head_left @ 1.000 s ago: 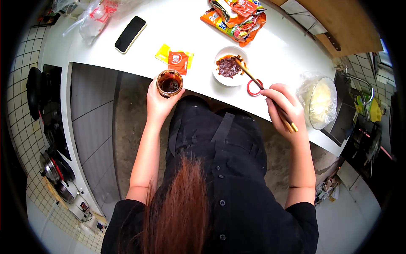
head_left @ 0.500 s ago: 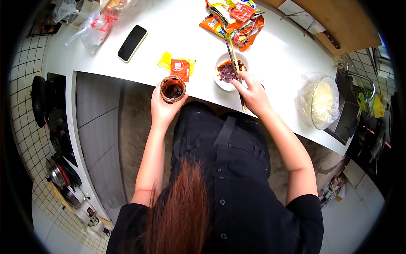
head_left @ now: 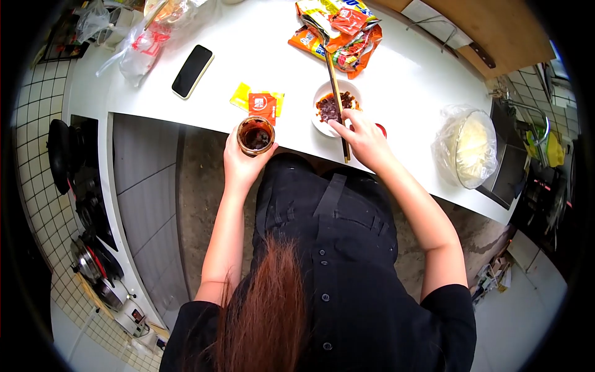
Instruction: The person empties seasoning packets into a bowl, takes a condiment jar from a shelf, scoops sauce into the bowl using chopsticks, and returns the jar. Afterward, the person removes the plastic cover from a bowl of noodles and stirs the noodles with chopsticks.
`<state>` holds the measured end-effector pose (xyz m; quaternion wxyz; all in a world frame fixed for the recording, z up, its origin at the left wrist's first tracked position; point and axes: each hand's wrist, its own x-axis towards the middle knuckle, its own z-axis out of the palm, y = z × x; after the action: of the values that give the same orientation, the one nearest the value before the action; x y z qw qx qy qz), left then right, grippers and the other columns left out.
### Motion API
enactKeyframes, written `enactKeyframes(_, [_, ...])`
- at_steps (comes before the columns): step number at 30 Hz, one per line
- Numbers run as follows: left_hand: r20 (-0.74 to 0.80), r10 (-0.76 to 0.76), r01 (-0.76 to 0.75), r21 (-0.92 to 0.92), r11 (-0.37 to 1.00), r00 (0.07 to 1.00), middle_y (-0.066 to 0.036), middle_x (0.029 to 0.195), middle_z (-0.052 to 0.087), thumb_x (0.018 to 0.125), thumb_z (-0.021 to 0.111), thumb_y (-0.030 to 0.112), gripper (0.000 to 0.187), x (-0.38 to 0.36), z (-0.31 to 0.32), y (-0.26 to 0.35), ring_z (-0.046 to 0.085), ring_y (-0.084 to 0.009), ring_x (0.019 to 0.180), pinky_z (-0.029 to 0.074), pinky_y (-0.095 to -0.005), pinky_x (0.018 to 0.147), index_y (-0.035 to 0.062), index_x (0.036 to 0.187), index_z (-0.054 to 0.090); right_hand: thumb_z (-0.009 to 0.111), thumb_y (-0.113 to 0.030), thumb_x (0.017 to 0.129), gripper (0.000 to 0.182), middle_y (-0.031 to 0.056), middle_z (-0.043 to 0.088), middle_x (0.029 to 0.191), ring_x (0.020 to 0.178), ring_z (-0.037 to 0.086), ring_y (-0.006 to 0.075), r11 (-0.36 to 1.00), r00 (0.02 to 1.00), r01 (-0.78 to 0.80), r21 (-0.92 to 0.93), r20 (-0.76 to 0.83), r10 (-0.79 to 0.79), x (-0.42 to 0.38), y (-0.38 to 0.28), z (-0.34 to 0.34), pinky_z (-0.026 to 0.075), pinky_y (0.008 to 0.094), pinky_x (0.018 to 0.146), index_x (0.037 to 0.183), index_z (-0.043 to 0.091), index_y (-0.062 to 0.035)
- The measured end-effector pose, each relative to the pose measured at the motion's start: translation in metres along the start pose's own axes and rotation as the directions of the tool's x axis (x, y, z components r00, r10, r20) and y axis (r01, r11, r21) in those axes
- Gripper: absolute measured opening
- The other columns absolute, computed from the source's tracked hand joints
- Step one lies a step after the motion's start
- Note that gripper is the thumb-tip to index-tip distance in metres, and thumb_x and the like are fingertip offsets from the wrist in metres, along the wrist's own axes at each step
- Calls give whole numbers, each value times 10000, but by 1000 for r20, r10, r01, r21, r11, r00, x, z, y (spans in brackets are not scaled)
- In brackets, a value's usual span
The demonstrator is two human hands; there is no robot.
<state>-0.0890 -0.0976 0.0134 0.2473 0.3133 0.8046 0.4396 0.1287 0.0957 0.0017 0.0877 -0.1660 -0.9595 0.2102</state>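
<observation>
My left hand (head_left: 243,162) is wrapped round an open glass jar (head_left: 255,136) with dark red sauce inside, held at the counter's front edge. In my right hand (head_left: 365,139) is a pair of chopsticks (head_left: 335,84), pinched together and lying across the white bowl (head_left: 318,122). Dark red chunky sauce (head_left: 328,108) with oil covers the bowl's bottom. Partly hidden behind my right hand, a red round thing (head_left: 381,129) shows. Yellow and red seasoning sachets (head_left: 263,106) lie just beyond the jar.
Crumpled orange and yellow snack packets (head_left: 341,37) lie behind the bowl. A phone (head_left: 193,71) and plastic bags (head_left: 141,53) are at the left. To the right, a clear bowl of pale shreds (head_left: 476,150) sits in plastic beside the sink (head_left: 503,167). A knife (head_left: 482,54) is at the back right.
The chopsticks have come together and swung upright-left across the bowl, with my right hand shifted slightly left. More of the red thing shows. The jar stays in my left hand.
</observation>
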Motion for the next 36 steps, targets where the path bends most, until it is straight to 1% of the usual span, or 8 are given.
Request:
enactKeyframes(6, [-14,-11,11,-33,999,1000,-109,1065,663,666,878,148,562,-3,1,5,648,-208,1006,508,-341,904,2,1131,600,542,78,758,463,170,581,1050,969,612,326,944,911,-305,126,-250,327,-14,15,-28,526,425,802,1189,619,-74])
enactKeyframes(12, [3,-18,18,-66,998,1000,-118,1070,656,647,882,157,586,-3,6,-3,650,-228,1005,508,-350,901,0,1138,604,704,-149,734,649,191,514,1217,1065,589,349,783,780,-621,-22,76,621,-52,19,-28,527,414,852,1352,509,-136])
enactKeyframes(20, [38,5,-3,-70,998,999,-117,1063,655,645,882,162,575,-1,11,12,644,-240,1001,509,-364,896,27,1132,606,751,-230,713,680,193,500,1235,1080,573,351,774,790,-590,-230,31,612,-58,26,18,530,427,864,1344,511,-146])
enactKeyframes(26, [87,109,-110,10,994,990,-88,1057,674,673,885,145,560,2,9,33,644,-164,997,508,-323,908,-3,1128,595,728,-187,701,594,190,540,1083,1006,593,358,709,709,-706,1,5,706,-50,24,-2,527,425,825,1249,528,-75])
enactKeyframes(28, [100,139,-143,34,989,985,-91,1055,673,661,887,147,571,2,6,45,647,-173,999,510,-328,908,-1,1130,597,730,-160,718,593,181,539,1073,924,622,323,791,770,-561,246,-196,607,-48,23,-18,525,411,848,1244,478,-57])
enactKeyframes(30, [98,173,-176,25,984,980,-98,1078,661,643,889,151,586,1,7,43,642,-181,1014,506,-332,915,7,1134,604,750,-138,727,574,159,542,1119,1041,608,280,569,706,-469,676,-100,701,-34,-1,-51,499,415,929,1217,471,-34])
enactKeyframes(32, [143,181,-180,-21,983,973,-109,1097,657,607,884,174,607,0,6,55,621,-278,1050,485,-386,936,40,1141,626,764,-117,722,543,159,546,1167,1114,583,274,529,768,-300,794,-128,628,-20,-26,-74,469,422,975,1169,469,-29])
enactKeyframes(36, [219,302,-311,5,950,928,-98,1062,656,613,888,155,629,0,7,74,645,-215,1007,507,-338,903,14,1156,604,782,-103,703,500,180,561,1217,1190,555,283,621,873,-95,778,-234,427,-1,-56,-95,430,413,1016,1079,457,-42])
